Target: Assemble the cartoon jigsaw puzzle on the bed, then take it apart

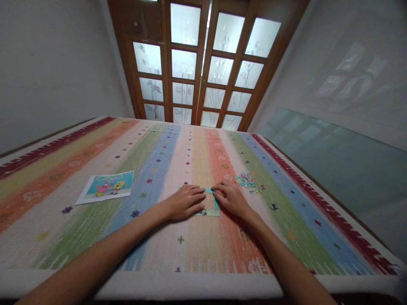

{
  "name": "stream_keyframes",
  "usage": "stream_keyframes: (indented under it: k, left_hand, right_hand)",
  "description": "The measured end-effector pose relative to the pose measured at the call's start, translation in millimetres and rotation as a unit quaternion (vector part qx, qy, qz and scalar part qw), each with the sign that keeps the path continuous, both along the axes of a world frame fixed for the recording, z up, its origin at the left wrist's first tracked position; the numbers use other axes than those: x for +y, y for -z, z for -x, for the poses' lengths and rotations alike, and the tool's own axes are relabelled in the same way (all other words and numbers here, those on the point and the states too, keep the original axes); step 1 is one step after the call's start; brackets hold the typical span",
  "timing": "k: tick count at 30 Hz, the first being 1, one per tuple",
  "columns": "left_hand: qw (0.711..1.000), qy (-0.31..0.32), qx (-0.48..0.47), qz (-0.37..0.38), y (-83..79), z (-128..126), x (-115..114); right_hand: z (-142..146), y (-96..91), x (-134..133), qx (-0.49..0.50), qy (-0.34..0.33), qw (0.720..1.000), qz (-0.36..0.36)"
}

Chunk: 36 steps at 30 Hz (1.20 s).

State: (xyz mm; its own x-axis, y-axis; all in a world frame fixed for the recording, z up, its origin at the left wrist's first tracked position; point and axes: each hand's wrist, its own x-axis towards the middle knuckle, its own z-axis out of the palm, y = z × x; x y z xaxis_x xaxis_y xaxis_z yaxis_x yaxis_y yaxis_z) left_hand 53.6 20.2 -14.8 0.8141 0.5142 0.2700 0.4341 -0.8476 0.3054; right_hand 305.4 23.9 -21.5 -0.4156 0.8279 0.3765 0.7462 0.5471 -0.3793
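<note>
A partly joined jigsaw puzzle (210,205) lies on the striped tablecloth (197,245) in front of me. My left hand (185,201) rests flat on its left side, fingers stretched toward the middle. My right hand (229,196) lies on its right side, fingertips pressing the top edge where the pieces are teal. Both hands touch the puzzle and their fingertips nearly meet. A heap of loose puzzle pieces (248,182) sits just right of my right hand.
A cartoon reference picture (107,186) lies on the cloth to the left. Wooden doors with frosted glass panes (203,63) stand beyond the table's far edge. A glass panel (333,169) runs along the right side.
</note>
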Motion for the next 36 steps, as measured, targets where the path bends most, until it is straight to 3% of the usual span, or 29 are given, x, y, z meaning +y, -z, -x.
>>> stream_keyframes:
  k: [14,23,29,36]
  left_hand:
    - [1.000,0.003,-0.021,0.000,-0.7,4.0,3.2]
    - [0.997,-0.042,-0.057,-0.006,-18.0,39.2,23.7]
    - [0.999,-0.041,-0.007,0.004,-16.4,64.2,12.9]
    - [0.998,-0.056,-0.009,0.012,-4.9,80.2,-4.9]
  right_hand:
    - [7.4,4.0,-0.2,0.016,0.023,1.000,-0.015]
    - [-4.3,-3.8,-2.9,0.041,-0.033,0.999,-0.014]
    - [-4.8,-13.0,-10.8,0.020,-0.075,0.996,0.039]
    - [-10.9,-16.6,-12.5,0.028,-0.085,0.995,0.039]
